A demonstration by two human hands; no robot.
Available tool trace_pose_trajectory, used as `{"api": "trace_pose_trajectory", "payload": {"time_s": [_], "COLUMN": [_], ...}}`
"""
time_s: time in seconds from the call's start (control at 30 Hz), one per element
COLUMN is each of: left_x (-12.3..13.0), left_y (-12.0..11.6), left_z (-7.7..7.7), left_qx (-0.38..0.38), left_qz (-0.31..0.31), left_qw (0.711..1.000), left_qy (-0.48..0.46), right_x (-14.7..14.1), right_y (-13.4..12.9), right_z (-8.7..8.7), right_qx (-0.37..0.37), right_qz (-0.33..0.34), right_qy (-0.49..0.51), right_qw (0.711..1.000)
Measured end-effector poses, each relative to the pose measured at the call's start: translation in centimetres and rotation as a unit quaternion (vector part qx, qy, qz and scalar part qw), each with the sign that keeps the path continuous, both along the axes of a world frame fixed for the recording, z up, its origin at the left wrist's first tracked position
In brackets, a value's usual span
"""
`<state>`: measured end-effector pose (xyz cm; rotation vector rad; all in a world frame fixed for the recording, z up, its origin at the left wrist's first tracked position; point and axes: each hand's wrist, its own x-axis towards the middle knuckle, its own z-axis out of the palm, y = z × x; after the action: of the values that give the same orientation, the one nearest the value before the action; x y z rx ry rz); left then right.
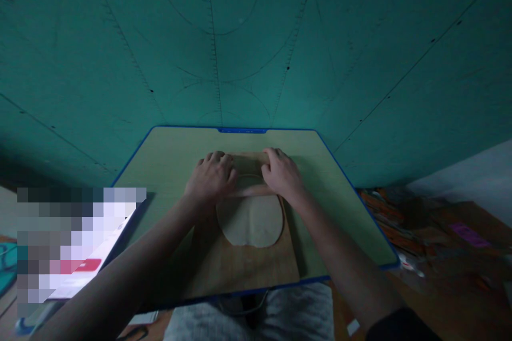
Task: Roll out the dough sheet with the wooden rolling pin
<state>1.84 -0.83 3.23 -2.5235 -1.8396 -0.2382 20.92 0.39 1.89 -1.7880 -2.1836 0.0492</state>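
Note:
A flat, pale sheet of rolled dough (250,221) lies on a wooden board (256,266), with a faint crease down its middle. Across its far part runs a wooden rolling pin (254,190). My left hand (214,173) is closed over the pin's left end, knuckles up and fingers curled. At the right end, my right hand (282,175) grips the pin in the same way. Both hands cover the pin's ends, so only its middle shows. A thin edge of dough is visible just beyond the pin.
The board rests on a small light-topped table (180,141) with a blue rim. Beyond it rises a green wall panel (248,53) with drawn lines. To the left is a partly pixelated bright screen (86,269). Brown cardboard (460,224) lies at the right.

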Motion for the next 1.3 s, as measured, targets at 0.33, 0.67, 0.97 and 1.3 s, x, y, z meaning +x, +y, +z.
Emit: {"api": "trace_pose_trajectory", "payload": {"time_s": [0.33, 0.67, 0.97, 1.3], "left_x": [-0.5, -2.2, -1.3, -0.3], "left_y": [-4.6, -7.3, -6.3, -0.7], "left_z": [-0.3, -2.6, -1.3, -1.1], "left_qx": [0.012, 0.085, 0.028, 0.039], "left_qz": [-0.090, -0.083, -0.033, 0.026], "left_qw": [0.994, 0.991, 0.997, 0.999], "left_qy": [0.063, 0.053, 0.068, 0.017], "right_x": [1.1, 0.9, 0.7, 0.8], "right_y": [-5.9, -8.4, -6.9, -0.8], "right_z": [-0.2, -0.5, -0.5, -0.1], "right_qx": [0.036, 0.028, 0.033, 0.026], "right_qz": [0.091, 0.086, 0.029, 0.021], "right_qy": [0.028, -0.044, -0.050, -0.023], "right_qw": [0.995, 0.995, 0.998, 0.999]}}
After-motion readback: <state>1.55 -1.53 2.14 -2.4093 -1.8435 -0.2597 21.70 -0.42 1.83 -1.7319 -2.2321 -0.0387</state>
